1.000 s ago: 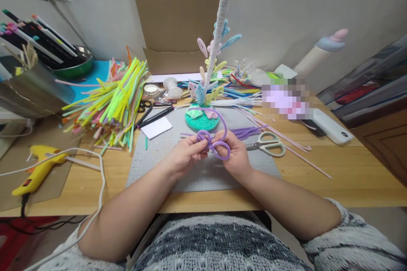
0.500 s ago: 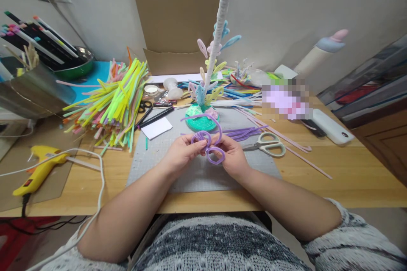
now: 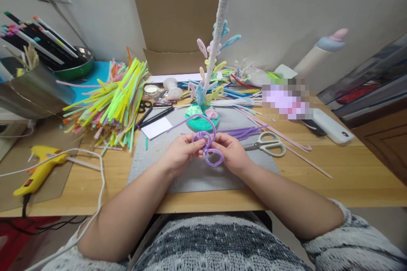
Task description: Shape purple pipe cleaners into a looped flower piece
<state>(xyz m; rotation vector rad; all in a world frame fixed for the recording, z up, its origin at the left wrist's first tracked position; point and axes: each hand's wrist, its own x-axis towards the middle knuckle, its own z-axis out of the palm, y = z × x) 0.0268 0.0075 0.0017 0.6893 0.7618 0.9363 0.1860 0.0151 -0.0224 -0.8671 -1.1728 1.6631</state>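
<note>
Between my hands is a purple pipe cleaner (image 3: 213,163) bent into several loops, its free tail arching up and over to the left. My left hand (image 3: 182,150) pinches the loops on their left side. The fingers of my right hand (image 3: 232,152) are closed on the right side, where the tail rises and a loop hangs below. Both hands are above a grey cutting mat (image 3: 197,181). Just behind them stands a white wrapped stem (image 3: 216,44) with pastel pipe-cleaner flowers, on a round green base (image 3: 202,123). Loose purple pipe cleaners (image 3: 243,133) lie behind my right hand.
Scissors (image 3: 270,144) lie right of the mat, near pink pipe cleaners (image 3: 295,146) and a white phone (image 3: 332,127). At left are a yellow glue gun (image 3: 41,167) with its cord, a large pipe-cleaner bundle (image 3: 117,101) and a marker holder (image 3: 76,67).
The purple tail has swung left and lower, its end now near the white card. The lower loop has shifted slightly left and tilted. Both hands stay in nearly the same place.
</note>
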